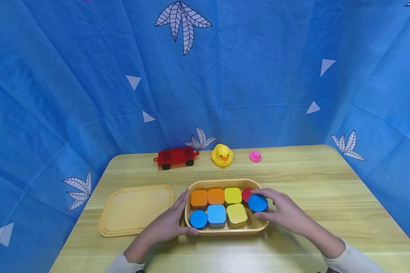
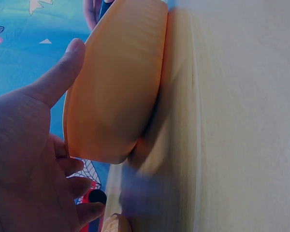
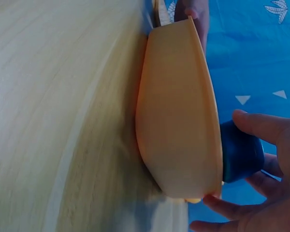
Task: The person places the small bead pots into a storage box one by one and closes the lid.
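A tan, round-cornered box (image 1: 225, 232) sits on the table and holds several colored blocks. My left hand (image 1: 169, 223) grips its left end, thumb on the near rim and fingers along the end. Between thumb and fingers, my right hand (image 1: 287, 212) pinches a blue round-topped block (image 1: 257, 203), raised above the box's right end. Partly behind that block is a red round block (image 1: 246, 194). Inside, two orange blocks (image 1: 199, 198) and a yellow block (image 1: 233, 195) form the back row. A blue round block (image 1: 198, 219), a light blue block (image 1: 216, 215) and a pale yellow block (image 1: 237, 214) stand in front.
Left of the box lies a flat tan lid (image 1: 136, 210). Along the table's back edge stand a red toy wagon (image 1: 176, 157), a yellow duck (image 1: 222, 155) and a small pink duck (image 1: 255, 156). Blue patterned cloth (image 1: 246, 76) hangs behind and at both sides.
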`<state>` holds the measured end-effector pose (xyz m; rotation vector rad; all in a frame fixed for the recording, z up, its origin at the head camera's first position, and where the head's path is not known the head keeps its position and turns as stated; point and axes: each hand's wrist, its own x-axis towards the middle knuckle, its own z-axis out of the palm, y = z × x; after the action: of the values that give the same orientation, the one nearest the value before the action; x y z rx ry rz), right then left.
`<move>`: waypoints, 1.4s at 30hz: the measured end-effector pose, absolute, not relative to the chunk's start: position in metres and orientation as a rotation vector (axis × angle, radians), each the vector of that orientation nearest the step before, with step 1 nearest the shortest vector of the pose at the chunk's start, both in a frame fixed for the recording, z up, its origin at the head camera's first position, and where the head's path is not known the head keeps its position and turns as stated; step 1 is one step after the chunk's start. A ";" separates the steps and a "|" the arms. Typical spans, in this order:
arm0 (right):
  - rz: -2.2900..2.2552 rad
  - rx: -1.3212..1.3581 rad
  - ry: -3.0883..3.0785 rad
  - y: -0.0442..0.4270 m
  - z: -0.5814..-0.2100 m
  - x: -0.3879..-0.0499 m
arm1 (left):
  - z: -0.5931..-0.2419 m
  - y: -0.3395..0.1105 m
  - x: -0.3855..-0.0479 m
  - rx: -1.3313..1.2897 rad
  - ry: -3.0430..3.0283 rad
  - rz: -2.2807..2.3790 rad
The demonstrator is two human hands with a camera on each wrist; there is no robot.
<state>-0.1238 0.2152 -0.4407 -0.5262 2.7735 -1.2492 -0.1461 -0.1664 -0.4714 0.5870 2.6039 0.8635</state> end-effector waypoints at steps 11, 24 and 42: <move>-1.263 -0.504 2.736 0.203 -0.456 -0.128 | -0.471 -0.167 -0.146 0.590 2.606 0.861; -1.200 -0.499 2.791 0.200 -0.465 -0.129 | -0.471 -0.167 -0.146 0.587 2.604 0.862; -1.182 -0.498 2.817 0.200 -0.460 -0.127 | -0.470 -0.167 -0.146 0.591 2.604 0.862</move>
<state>-0.1267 0.1997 -0.4602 -0.4985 2.8172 -1.1820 -0.1461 -0.1668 -0.4702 0.5908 2.6040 0.8625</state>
